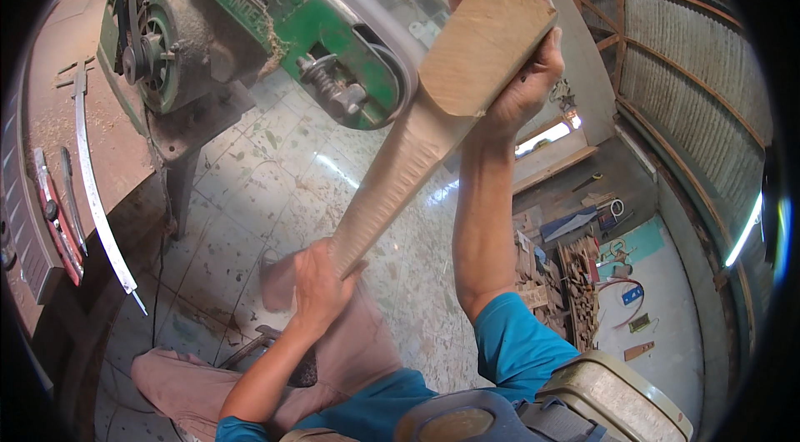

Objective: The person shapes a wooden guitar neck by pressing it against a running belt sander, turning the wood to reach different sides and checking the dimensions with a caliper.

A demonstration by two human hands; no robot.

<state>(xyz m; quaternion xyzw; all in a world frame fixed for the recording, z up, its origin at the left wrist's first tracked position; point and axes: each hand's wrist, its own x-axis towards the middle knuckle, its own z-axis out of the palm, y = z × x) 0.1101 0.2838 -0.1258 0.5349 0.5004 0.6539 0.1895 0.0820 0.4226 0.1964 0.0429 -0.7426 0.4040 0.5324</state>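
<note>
A pale wooden workpiece [392, 171] slants across the middle. Its upper end is a thick squared block, and a row of tool ridges runs down its tapering length. My left hand [321, 285] is closed around the narrow lower end. Behind the thick end my right hand [525, 92] supports it, fingertips curling over the top and the thumb at its side. The rounded end of the green belt sander [342, 79] meets the wood just below the block; whether they touch, I cannot tell. The sanding belt [379, 13] looks smeared.
On the dusty bench [112, 142] at left lie a long metal caliper [93, 167], a red-handled cutter [57, 229] and a thin dark tool [72, 192]. A motor with pulley [162, 46] sits beside the sander. Stacked wood offcuts [575, 275] fill shelving at right.
</note>
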